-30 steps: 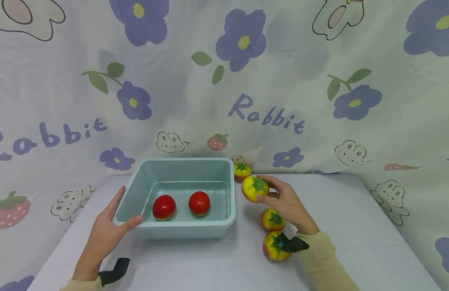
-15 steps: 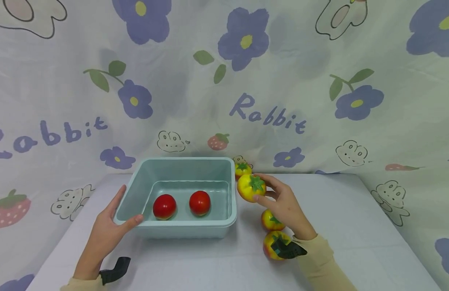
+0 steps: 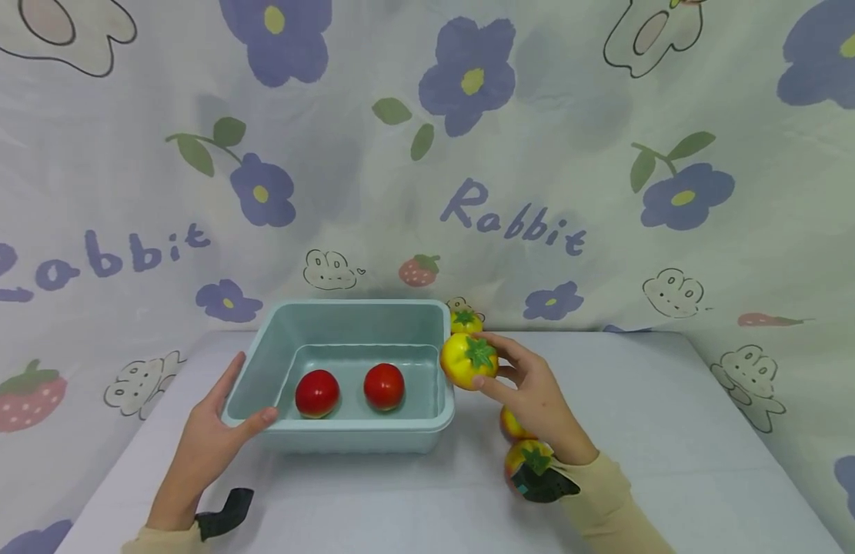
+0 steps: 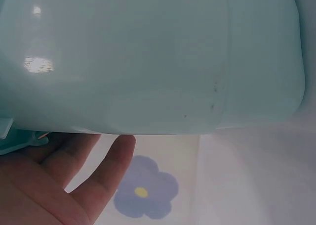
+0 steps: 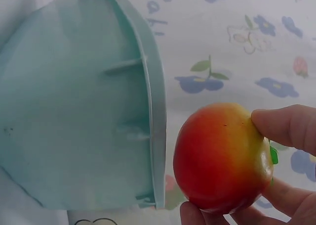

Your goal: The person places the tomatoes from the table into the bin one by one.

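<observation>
A pale blue-green plastic bin (image 3: 358, 437) stands on the table with two red tomatoes inside, a left one (image 3: 317, 393) and a right one (image 3: 384, 386). My left hand (image 3: 208, 431) grips the bin's near left corner, thumb over the rim and fingers along the outer side. In the left wrist view its fingers (image 4: 111, 170) partly pass behind the bin wall. My right hand (image 3: 531, 388) pinches a yellow-and-red tomato (image 3: 462, 360) with a green star-shaped top, raised at the bin's right rim. The right wrist view shows that tomato's red underside (image 5: 212, 160) beside the rim (image 5: 157, 121).
Behind the held tomato, another yellow tomato (image 3: 466, 322) sits by the bin's far right corner. Two more lie below the right hand, a partly hidden one (image 3: 513, 423) and a nearer one (image 3: 520, 459). A printed cloth (image 3: 372, 192) hangs behind the table (image 3: 676, 431).
My right hand has carried the yellow-and-red tomato left, up to the bin's right rim. The left hand keeps its hold on the bin, and the view has shifted slightly.
</observation>
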The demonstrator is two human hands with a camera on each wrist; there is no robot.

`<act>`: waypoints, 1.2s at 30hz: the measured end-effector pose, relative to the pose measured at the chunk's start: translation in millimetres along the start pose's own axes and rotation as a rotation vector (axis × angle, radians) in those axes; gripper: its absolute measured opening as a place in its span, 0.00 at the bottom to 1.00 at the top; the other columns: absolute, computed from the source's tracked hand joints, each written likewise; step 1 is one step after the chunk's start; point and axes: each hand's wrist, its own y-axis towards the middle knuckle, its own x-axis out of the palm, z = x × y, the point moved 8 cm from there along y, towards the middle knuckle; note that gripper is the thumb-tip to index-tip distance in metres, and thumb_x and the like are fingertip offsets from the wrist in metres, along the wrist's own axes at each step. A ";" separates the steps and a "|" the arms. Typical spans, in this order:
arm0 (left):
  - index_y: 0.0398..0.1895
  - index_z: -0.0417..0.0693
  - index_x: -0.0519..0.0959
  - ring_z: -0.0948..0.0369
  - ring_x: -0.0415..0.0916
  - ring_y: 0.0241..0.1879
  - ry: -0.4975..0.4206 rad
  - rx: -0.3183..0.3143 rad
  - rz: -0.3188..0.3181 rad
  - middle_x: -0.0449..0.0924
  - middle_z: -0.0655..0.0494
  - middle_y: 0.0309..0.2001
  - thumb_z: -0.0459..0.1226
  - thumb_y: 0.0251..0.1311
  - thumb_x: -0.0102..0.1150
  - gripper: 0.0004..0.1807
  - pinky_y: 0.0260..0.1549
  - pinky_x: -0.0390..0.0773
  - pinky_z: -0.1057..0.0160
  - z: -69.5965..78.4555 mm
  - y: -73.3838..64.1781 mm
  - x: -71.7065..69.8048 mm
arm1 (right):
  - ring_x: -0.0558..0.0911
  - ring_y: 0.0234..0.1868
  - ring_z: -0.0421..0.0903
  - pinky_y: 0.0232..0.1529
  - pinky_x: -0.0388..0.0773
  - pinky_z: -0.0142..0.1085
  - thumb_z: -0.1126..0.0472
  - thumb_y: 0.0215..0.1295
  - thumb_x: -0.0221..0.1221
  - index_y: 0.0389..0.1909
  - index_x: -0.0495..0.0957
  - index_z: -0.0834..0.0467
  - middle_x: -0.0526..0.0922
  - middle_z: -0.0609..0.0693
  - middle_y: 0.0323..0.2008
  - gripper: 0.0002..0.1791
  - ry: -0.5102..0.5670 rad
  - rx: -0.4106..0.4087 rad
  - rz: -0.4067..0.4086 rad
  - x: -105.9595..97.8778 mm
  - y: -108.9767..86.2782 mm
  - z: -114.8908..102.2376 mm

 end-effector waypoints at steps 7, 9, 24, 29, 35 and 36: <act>0.82 0.48 0.42 0.30 0.56 0.68 -0.002 -0.015 -0.006 0.52 0.31 0.76 0.48 0.61 0.68 0.55 0.54 0.66 0.24 -0.8 -0.3 0.6 | 0.75 0.59 0.50 0.57 0.79 0.37 0.62 0.63 0.68 0.66 0.74 0.57 0.76 0.49 0.64 0.30 0.057 -0.061 -0.013 9.6 2.2 -13.9; 0.82 0.49 0.42 0.30 0.56 0.68 0.000 -0.020 -0.006 0.52 0.30 0.76 0.48 0.61 0.68 0.55 0.53 0.66 0.24 -0.9 -0.5 0.6 | 0.75 0.58 0.50 0.57 0.79 0.37 0.62 0.63 0.69 0.66 0.74 0.56 0.76 0.49 0.64 0.30 0.058 -0.072 -0.023 13.1 3.2 -17.3; 0.82 0.50 0.42 0.30 0.54 0.70 -0.002 -0.017 -0.007 0.51 0.32 0.76 0.48 0.60 0.68 0.56 0.54 0.63 0.22 -0.1 0.1 0.3 | 0.75 0.58 0.49 0.59 0.79 0.40 0.63 0.63 0.68 0.67 0.73 0.54 0.76 0.48 0.64 0.31 0.042 -0.139 -0.065 33.8 7.1 -32.3; 0.82 0.49 0.42 0.30 0.55 0.69 0.002 -0.015 -0.008 0.51 0.31 0.76 0.48 0.60 0.68 0.56 0.54 0.63 0.22 0.0 0.0 0.2 | 0.75 0.59 0.49 0.61 0.78 0.41 0.63 0.63 0.68 0.67 0.73 0.56 0.76 0.49 0.64 0.31 0.034 -0.162 -0.070 39.4 7.6 -34.8; 0.82 0.50 0.42 0.30 0.55 0.69 0.000 -0.015 -0.007 0.51 0.32 0.76 0.48 0.60 0.68 0.55 0.54 0.63 0.22 -0.8 0.2 -0.1 | 0.76 0.58 0.48 0.61 0.77 0.45 0.61 0.63 0.69 0.67 0.73 0.55 0.76 0.48 0.64 0.31 -0.005 -0.182 -0.082 45.7 9.1 -36.7; 0.82 0.50 0.42 0.30 0.55 0.69 0.000 -0.015 -0.006 0.51 0.32 0.76 0.48 0.60 0.68 0.56 0.54 0.63 0.22 -1.0 0.3 -0.1 | 0.76 0.59 0.48 0.61 0.77 0.46 0.61 0.63 0.69 0.67 0.73 0.55 0.76 0.47 0.65 0.31 -0.012 -0.184 -0.086 46.9 9.4 -36.5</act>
